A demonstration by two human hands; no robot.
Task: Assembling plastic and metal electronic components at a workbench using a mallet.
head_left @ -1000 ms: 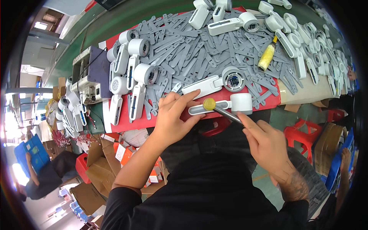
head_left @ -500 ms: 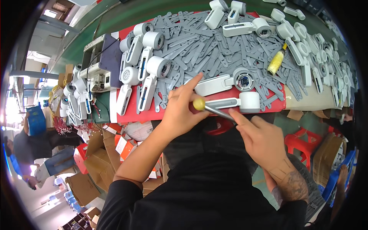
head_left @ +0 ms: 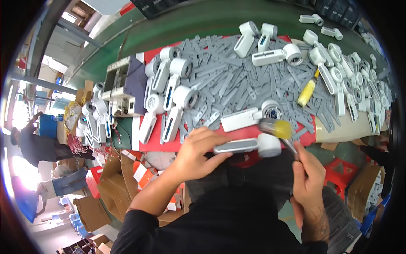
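My left hand (head_left: 195, 155) grips the handle end of a white handheld fan body (head_left: 269, 146); its round housing points right, and a grey strip (head_left: 237, 146) runs along the handle. In my right hand (head_left: 308, 178) is a small mallet (head_left: 281, 128) with a yellow and dark head on a metal shaft. The mallet head is blurred and overlaps the upper edge of the fan's housing; whether they touch I cannot tell. Just beyond lies another fan body (head_left: 240, 120), its round end open with parts inside and partly hidden by the mallet.
Grey flat strips (head_left: 228, 72) are heaped across the red mat (head_left: 160, 146). A yellow-handled tool (head_left: 308, 91) lies on the heap. More white fan bodies stand at left (head_left: 172, 122) and pile up at right (head_left: 338, 72). A purple-grey machine (head_left: 134, 86) is at left, and cardboard boxes (head_left: 114, 182) sit below.
The mallet head has moved right, from beside my left hand to over the fan's housing. My right hand has shifted right and lower. The view has tilted, so the table appears lower.
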